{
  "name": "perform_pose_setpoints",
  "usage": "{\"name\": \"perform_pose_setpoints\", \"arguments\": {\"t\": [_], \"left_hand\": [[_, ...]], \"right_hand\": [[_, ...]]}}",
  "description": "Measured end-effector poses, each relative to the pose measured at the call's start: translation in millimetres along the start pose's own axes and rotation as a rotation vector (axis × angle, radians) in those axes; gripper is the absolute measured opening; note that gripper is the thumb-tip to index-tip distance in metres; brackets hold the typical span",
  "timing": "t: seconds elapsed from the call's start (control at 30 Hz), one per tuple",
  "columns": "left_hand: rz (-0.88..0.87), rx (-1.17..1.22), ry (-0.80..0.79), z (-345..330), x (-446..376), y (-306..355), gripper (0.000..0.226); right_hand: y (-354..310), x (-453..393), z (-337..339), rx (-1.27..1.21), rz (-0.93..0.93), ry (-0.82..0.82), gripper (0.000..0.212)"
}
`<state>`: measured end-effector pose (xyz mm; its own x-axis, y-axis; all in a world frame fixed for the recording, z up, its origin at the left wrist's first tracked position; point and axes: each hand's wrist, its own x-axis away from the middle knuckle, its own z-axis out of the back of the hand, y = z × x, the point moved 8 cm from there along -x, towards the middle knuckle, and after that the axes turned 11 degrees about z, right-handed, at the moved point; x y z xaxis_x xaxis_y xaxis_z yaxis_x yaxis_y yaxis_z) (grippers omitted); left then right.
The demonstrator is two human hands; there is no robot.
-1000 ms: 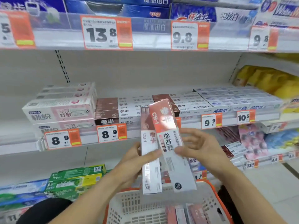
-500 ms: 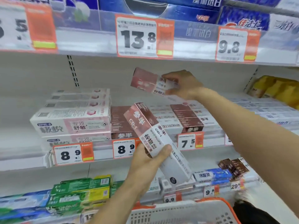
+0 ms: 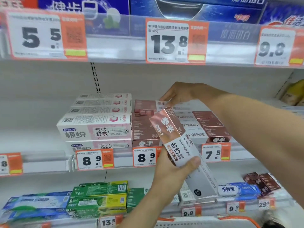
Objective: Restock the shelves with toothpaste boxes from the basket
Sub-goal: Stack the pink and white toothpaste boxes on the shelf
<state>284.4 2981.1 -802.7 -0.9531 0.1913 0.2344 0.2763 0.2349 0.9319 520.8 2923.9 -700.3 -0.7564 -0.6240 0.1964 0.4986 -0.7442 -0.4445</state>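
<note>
Lowered since half a second ago: right hand (image 3: 182,92) now setting its toothpaste box (image 3: 146,105) onto the shelf stack (image 3: 144,129).
Pinching that half-hidden box with fingers; left hand (image 3: 171,171) gripping a second box (image 3: 177,143); basket (image 3: 213,222) mostly cropped.

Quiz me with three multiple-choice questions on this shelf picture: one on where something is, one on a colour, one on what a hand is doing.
1. Where is the box the right hand is setting down?
A. On top of the brown stack, middle shelf
B. In the basket
C. On the top shelf

2. What colour is the top end of the box in the left hand?
A. Green
B. Rose-brown
C. Blue

3. What is the left hand doing?
A. Hanging open
B. Gripping a toothpaste box
C. Pressing a price tag

Answers: 1 A, the placed box lies on the brown stack. 2 B, its upper end is rose-brown. 3 B, thumb and fingers wrap the tilted box.
</note>
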Motion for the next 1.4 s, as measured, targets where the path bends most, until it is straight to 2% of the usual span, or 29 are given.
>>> {"name": "perform_pose_setpoints", "arguments": {"t": [0.13,0.17,0.27,0.3,0.37,0.43,0.5,0.57,0.63,0.8,0.87,0.93,1.0,1.1,1.23,1.4], "left_hand": [[-0.009,0.009,-0.008,-1,-2,4,0.049],[-0.013,0.01,-0.004,0,-3,5,0.049],[-0.036,0.014,0.016,1,-4,6,0.053],[-0.045,0.014,0.017,2,-4,6,0.055],[-0.055,0.011,0.018,2,-4,8,0.059],[-0.069,0.008,0.024,2,-5,13,0.061],[-0.111,0.016,0.031,1,-7,24,0.059],[-0.164,0.036,0.042,-1,-7,36,0.055],[-0.189,0.079,0.073,1,-8,40,0.055],[-0.232,0.035,0.134,10,-5,50,0.058],[-0.254,-0.134,0.161,15,-1,54,0.056],[-0.317,-0.499,0.328,29,2,55,0.048],[-0.472,-0.785,0.471,36,10,60,0.036],[-0.647,-0.937,0.51,37,10,69,0.035],[-0.651,-1.129,0.485,39,-9,57,0.046],[-0.65,-1.211,0.467,41,-19,47,0.05]], "right_hand": [[11,-2,-22,-0.062,-0.013,-0.049,0.043],[11,-1,-20,-0.094,0.001,0.015,0.04],[8,24,7,-0.291,0.045,0.354,0.027],[3,37,13,-0.376,0.073,0.405,0.023],[-14,69,10,-0.497,0.13,0.35,0.021],[-33,104,-2,-0.458,0.172,0.223,0.032],[-41,135,-18,-0.346,0.18,0.137,0.052],[-44,159,-38,-0.316,0.143,0.06,0.08],[-45,173,-55,-0.279,0.125,0.041,0.094],[-52,185,-45,-0.257,0.174,0.243,0.067],[-51,191,-24,-0.257,0.189,0.315,0.058],[-46,195,-3,-0.203,0.18,0.37,0.055],[-39,187,12,-0.096,0.158,0.393,0.055],[-21,152,24,0.002,0.078,0.387,0.054],[2,92,24,-0.02,0.044,0.321,0.055],[18,50,7,-0.057,0.076,0.311,0.054]]}}
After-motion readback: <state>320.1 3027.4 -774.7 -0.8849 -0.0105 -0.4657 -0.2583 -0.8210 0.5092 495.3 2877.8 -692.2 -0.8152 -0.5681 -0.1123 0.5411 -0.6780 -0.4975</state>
